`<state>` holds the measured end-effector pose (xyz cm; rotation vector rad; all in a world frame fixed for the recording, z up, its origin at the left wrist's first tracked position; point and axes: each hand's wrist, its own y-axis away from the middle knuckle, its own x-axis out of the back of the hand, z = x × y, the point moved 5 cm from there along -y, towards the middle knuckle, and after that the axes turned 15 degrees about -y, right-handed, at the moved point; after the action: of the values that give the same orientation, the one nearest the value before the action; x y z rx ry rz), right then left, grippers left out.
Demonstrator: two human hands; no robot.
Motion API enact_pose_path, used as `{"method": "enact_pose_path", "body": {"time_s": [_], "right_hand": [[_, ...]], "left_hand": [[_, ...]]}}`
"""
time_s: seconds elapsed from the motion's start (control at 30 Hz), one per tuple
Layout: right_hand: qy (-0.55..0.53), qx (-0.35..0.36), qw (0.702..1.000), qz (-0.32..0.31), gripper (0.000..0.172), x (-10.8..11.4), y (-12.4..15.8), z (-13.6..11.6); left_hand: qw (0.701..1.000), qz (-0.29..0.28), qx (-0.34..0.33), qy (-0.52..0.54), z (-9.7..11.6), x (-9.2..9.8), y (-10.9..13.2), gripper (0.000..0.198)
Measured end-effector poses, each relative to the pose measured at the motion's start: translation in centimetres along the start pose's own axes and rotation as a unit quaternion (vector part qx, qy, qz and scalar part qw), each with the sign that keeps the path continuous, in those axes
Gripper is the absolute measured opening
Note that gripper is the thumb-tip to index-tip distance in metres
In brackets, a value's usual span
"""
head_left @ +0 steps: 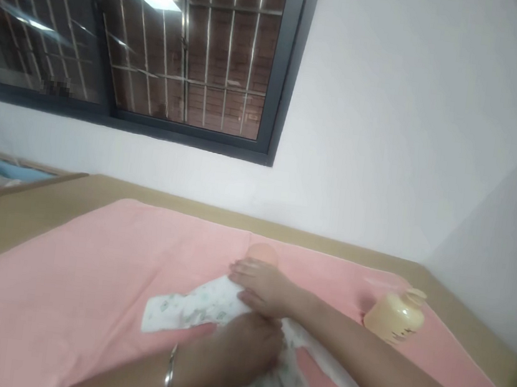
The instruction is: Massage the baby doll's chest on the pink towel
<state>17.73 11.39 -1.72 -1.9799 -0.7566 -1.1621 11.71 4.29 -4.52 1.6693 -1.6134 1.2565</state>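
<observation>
A white baby garment [197, 305] with a small green print lies on the pink cloth, its sleeves spread left and right. My left hand [249, 349], with a silver bangle at the wrist, is closed on the front of the garment; its fingertips are partly hidden. Just above it, my right hand [265, 288] rests at the garment's neck end with its fingers stretched to the left. Beyond that hand a round, skin-coloured shape [264, 252] shows, mostly covered, perhaps a doll's head. The lower garment is blurred.
A pale yellow, rounded container [394, 317] with a drawn face stands tilted at the right on the pink cloth [102, 275]. The tan surface [64, 201] borders a white wall with a barred window [200, 54]. Blue and pale fabrics [11, 172] lie far left.
</observation>
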Motion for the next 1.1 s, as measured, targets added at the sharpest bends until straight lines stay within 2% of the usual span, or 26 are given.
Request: {"method": "enact_pose_path", "body": {"time_s": [0.17, 0.3, 0.43, 0.53, 0.6, 0.73, 0.87, 1.0, 1.1], "right_hand": [[-0.035, -0.014, 0.999, -0.017, 0.041, -0.5, 0.5, 0.7], [-0.031, -0.036, 0.999, 0.023, 0.046, -0.2, 1.0, 0.9], [-0.027, -0.053, 0.998, -0.006, 0.046, 0.0, 1.4, 1.0], [-0.011, -0.048, 0.998, 0.046, 0.05, 0.8, 1.6, 1.0], [-0.01, -0.045, 0.997, 0.056, 0.051, 0.8, 1.7, 1.0], [-0.021, -0.058, 0.998, 0.013, 0.048, -0.1, 1.8, 1.3], [-0.017, -0.056, 0.996, 0.064, 0.051, 0.2, 1.9, 1.4], [-0.018, -0.054, 0.997, 0.043, 0.048, -0.5, 2.1, 1.4], [-0.016, -0.064, 0.994, 0.085, 0.049, -0.4, 2.4, 1.4]], "left_hand": [[1.0, 0.013, 0.023, 0.013, -0.5, 0.2, 0.1, 0.018], [0.996, 0.061, 0.016, 0.065, 0.7, 0.4, 0.9, 0.007], [0.991, 0.097, -0.023, 0.09, 2.0, 0.7, 1.7, 0.011], [0.989, 0.109, -0.032, 0.098, 2.2, 0.6, 1.9, 0.007], [0.987, 0.114, -0.032, 0.104, 2.2, 0.5, 1.9, 0.006], [0.987, 0.112, -0.032, 0.111, 2.1, 0.2, 1.9, 0.009], [0.986, 0.107, -0.037, 0.119, 2.2, 0.0, 1.9, 0.009], [0.986, 0.106, -0.028, 0.122, 2.2, 0.0, 2.0, 0.008], [0.985, 0.111, -0.026, 0.126, 2.2, -0.2, 2.1, 0.008]]}}
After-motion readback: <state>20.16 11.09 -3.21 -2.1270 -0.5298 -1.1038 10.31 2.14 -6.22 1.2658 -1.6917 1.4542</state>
